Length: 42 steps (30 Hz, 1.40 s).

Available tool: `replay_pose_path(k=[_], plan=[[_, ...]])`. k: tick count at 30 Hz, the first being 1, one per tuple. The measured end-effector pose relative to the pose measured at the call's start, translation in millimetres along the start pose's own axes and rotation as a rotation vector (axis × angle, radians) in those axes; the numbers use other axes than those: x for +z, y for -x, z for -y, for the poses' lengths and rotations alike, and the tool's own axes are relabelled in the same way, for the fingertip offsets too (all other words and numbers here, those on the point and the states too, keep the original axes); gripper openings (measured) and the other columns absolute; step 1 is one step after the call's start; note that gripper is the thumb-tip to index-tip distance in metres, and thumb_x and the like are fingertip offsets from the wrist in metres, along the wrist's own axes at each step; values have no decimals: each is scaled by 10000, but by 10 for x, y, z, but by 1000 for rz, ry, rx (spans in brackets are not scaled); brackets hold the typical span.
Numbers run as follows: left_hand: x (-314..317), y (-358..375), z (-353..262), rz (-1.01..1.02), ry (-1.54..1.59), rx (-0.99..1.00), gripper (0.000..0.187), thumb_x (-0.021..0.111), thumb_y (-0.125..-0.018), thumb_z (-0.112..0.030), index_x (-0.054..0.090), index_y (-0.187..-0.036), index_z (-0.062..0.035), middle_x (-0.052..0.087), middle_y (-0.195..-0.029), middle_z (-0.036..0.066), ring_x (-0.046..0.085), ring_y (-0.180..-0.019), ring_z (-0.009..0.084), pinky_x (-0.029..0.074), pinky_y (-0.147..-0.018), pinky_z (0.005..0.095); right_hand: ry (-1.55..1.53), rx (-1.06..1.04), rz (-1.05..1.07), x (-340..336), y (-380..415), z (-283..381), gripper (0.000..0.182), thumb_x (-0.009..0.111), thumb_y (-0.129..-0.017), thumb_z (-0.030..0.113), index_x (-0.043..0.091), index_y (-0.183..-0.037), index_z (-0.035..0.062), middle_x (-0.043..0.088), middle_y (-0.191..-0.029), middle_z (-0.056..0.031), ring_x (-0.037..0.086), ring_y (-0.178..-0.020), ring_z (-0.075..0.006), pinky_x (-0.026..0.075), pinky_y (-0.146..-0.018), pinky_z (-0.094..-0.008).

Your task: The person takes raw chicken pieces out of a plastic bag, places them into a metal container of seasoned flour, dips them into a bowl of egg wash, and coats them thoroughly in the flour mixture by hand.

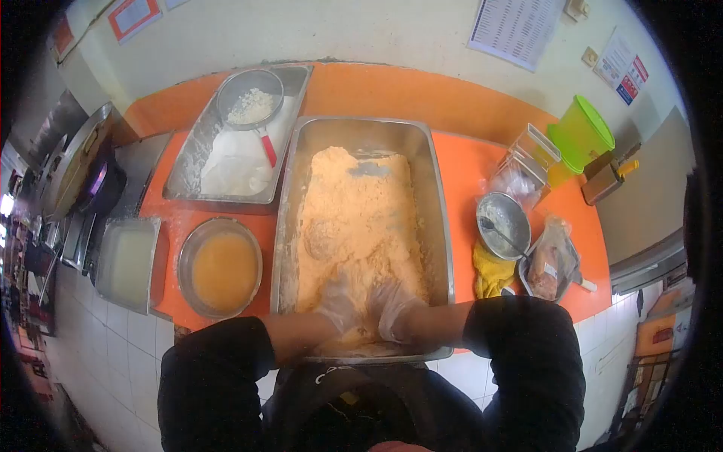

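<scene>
A deep rectangular metal pan (439,226) stands in front of me, holding a wide bed of orange-tinted flour (354,203) with crumbly lumps near the front. My left hand (339,300) and my right hand (392,305) both wear clear plastic gloves and are close together in the flour at the pan's near end. Flour covers the fingers of each, so their grip is hidden. To the left of the pan sits a round metal bowl (184,264) of orange liquid.
Behind it, a metal tray (188,162) holds white flour and a sieve (251,98) with a red handle. A container of pale liquid (128,264) stands far left. On the right are a small metal bowl (503,222), a yellow cloth (493,273), a bagged item (548,264) and green containers (584,135).
</scene>
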State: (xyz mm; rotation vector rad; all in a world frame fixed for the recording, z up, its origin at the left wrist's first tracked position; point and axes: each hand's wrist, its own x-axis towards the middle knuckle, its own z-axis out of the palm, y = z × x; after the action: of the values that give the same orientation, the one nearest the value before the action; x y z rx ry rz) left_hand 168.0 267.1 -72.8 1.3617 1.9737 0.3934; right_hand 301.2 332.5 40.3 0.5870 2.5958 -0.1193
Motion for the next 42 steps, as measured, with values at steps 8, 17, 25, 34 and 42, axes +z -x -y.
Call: replay_pose_path(k=[8, 17, 25, 34, 42], plan=[[-1177, 318, -834, -101, -50, 81, 374, 546, -753, -229, 517, -1065, -25, 581, -911, 194, 581, -826, 313, 456, -724, 400, -315, 375, -151, -288, -58, -587, 372, 585, -717, 280, 573, -1032, 83, 602, -994, -85, 572, -929, -209, 462, -744, -314], [-1451, 724, -900, 422, -527, -33, 565, 360, -808, -503, 563, -1051, -36, 586, -989, 181, 550, -964, 306, 387, -850, 397, 115, -13, -21, -545, 49, -925, 647, 665, -644, 127, 370, -1219, 108, 589, -998, -76, 573, -840, -227, 462, -677, -316], [-528, 369, -597, 293, 133, -93, 475, 375, -818, -436, 540, -1065, -66, 567, -1002, 173, 540, -919, 291, 389, -801, 378, 390, -183, 155, 213, -331, -580, 341, 580, -716, 155, 533, -1050, 101, 601, -955, -71, 588, -827, -188, 470, -644, -337], [-875, 386, -708, 94, 120, 173, 299, 432, -826, -241, 490, -1068, -74, 565, -923, 181, 555, -785, 297, 423, -687, 373, -478, 125, -39, -527, -119, -563, 318, 538, -753, 141, 461, -1039, 23, 586, -903, -161, 585, -848, -266, 472, -674, -345], [-728, 480, -215, 80, 499, -22, 328, 355, -868, -255, 522, -1059, -47, 573, -992, 141, 559, -882, 240, 441, -767, 317, 214, 110, -165, -1021, -827, -989, 343, 458, -827, 196, 460, -1139, 54, 518, -1128, -146, 478, -1071, -243, 438, -811, -330]])
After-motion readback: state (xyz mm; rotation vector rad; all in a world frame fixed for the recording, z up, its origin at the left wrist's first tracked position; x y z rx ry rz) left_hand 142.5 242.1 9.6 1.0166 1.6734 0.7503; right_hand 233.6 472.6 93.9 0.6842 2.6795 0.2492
